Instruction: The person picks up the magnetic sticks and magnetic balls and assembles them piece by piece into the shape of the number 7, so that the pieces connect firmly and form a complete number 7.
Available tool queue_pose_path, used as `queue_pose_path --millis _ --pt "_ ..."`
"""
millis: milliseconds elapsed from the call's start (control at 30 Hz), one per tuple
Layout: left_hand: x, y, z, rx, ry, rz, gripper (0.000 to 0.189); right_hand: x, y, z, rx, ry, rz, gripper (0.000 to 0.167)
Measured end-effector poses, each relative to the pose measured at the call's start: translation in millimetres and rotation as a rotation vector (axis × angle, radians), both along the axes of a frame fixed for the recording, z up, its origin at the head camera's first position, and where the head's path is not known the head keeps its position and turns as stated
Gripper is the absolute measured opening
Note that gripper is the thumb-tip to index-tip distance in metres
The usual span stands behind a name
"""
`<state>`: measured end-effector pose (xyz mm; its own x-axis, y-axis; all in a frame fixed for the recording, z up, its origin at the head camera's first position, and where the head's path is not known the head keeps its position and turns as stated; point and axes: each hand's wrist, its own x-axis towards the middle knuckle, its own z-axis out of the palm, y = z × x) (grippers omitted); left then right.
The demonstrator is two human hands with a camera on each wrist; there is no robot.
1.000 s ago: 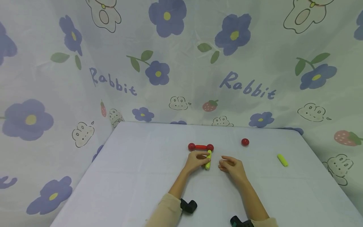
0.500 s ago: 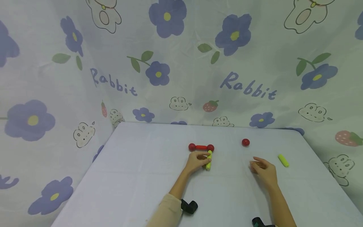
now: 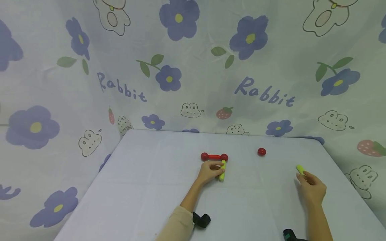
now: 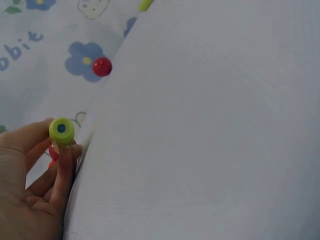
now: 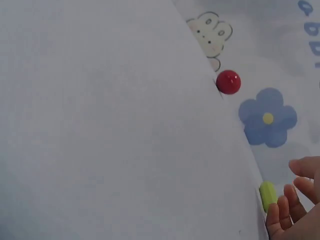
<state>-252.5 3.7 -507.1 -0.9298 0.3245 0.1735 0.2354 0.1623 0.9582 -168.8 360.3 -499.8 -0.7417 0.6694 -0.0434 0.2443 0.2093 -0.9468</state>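
Observation:
In the head view my left hand (image 3: 210,172) pinches a yellow-green rod (image 3: 222,171) between thumb and fingers. The rod's far end meets the right ball of a dumbbell-shaped piece, a red rod (image 3: 214,156) between two red balls (image 3: 204,156). A dark blue spot marks the end of the held yellow-green rod (image 4: 61,131) in the left wrist view. My right hand (image 3: 312,188) is at a second yellow-green rod (image 3: 300,168) on the right, partly covering it. The right wrist view shows that hand's fingertips (image 5: 283,205) beside this rod (image 5: 268,195), thumb and fingers spread apart.
A loose red ball (image 3: 261,152) lies near the back of the white table (image 3: 144,187), between the two hands' areas. A patterned cloth (image 3: 193,87) hangs behind the table's back edge. Black wrist cameras (image 3: 201,220) sit on both forearms.
My right hand has travelled right, from beside the left hand over to the loose yellow-green rod. My left hand keeps its hold on the other rod in the same place.

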Motion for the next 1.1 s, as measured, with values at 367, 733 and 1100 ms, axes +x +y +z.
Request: queue_pose_path --millis 367,733,1100 --pt "-7.2 1.3 -14.5 -0.021 -0.002 0.015 0.026 -13.6 21 -8.9 0.023 -0.086 -0.168 0.058" --pt "-3.3 1.6 -9.6 -0.02 0.001 0.021 0.025 -33.1 28 -15.7 0.249 -0.121 -0.016 0.059" --pt "12.6 -3.7 21.2 0.01 -0.001 -0.029 0.026 -40.7 27 -12.5 0.431 -0.111 0.097 0.042"
